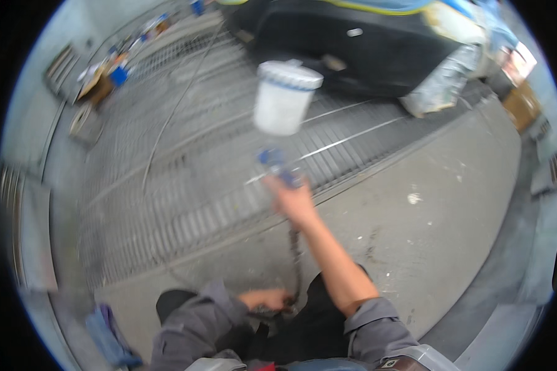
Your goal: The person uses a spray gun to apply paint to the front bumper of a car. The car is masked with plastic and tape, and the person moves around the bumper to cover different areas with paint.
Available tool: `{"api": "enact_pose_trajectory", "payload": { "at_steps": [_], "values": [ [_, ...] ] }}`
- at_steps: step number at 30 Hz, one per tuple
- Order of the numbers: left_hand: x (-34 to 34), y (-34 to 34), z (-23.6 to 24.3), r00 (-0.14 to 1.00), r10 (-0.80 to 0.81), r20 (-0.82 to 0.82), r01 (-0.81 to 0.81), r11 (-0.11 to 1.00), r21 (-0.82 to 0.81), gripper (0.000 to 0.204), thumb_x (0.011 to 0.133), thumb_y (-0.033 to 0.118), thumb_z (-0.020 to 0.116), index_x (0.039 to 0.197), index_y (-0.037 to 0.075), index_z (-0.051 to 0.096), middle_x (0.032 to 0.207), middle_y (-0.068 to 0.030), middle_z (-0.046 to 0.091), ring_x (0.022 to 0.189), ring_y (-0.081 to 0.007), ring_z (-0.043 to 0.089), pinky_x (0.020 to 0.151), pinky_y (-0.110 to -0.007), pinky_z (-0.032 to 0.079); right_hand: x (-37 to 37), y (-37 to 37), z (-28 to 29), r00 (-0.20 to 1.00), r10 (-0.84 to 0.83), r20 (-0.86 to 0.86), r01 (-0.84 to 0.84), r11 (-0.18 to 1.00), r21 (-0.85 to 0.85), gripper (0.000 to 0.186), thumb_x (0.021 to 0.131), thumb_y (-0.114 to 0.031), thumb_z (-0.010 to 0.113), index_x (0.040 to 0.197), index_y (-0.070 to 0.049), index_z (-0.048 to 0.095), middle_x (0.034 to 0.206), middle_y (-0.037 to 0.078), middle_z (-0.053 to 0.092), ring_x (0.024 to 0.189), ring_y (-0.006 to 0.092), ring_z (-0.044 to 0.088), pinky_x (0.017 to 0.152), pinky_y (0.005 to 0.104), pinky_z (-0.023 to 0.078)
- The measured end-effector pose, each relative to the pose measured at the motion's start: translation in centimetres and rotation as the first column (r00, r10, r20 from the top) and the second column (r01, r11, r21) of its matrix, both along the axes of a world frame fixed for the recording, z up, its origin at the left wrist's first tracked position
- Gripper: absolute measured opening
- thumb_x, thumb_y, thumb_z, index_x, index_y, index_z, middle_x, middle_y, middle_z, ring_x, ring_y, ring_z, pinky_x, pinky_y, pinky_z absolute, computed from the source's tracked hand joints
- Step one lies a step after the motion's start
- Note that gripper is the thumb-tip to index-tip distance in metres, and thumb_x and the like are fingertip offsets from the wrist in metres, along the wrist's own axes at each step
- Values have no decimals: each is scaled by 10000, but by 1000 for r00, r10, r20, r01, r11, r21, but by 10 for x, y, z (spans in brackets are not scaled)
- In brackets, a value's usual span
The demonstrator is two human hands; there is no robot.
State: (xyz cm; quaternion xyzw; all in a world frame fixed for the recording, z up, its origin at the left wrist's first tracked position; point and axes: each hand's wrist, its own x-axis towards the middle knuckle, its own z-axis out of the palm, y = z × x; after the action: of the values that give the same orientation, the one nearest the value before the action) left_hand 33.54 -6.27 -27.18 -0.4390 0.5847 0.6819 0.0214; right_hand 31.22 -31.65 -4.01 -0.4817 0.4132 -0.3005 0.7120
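My right hand (296,201) is stretched out ahead, its fingers wrapped round a spray gun (284,170) with blue parts, smeared by motion. Above the gun stands a white lidded cup (284,102) with a blue band under its lid; the join between them is blurred. From below my right hand a dark hose (297,260) runs down toward my lap. There my left hand (275,300) is closed round the hose, close to my knees. Beyond the cup is a large black vehicle body part (346,46), edged with yellow tape and blue covering.
A floor grating (148,210) spans the left and middle. A thin line (179,105) lies across it. Boxes and litter (102,83) line the far left wall, near a pale roll (86,123). Silvery wrapping (442,80) and a cardboard box (522,106) are at the far right.
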Motion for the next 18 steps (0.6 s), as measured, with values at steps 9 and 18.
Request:
{"api": "enact_pose_trajectory", "payload": {
  "at_steps": [9,18],
  "values": [
    [113,-101,120,929,244,280,-161,944,-289,432,968,465,772,1114,58,759,950,-119,759,883,-231,695,812,-415,549,-127,-84,176,940,-124,317,204,951,-233,189,1040,-280,727,1034,-94,757,760,-25,620,544,56,513,471,240,399],
    [176,-149,263,695,477,539,26,732,-681,360,916,417,804,1052,88,754,991,-163,761,982,-403,718,822,-500,558,-371,-148,276,636,-659,402,771,537,-341,177,1054,-209,718,1099,-62,629,956,87,715,510,99,541,427,271,410]
  ]
}}
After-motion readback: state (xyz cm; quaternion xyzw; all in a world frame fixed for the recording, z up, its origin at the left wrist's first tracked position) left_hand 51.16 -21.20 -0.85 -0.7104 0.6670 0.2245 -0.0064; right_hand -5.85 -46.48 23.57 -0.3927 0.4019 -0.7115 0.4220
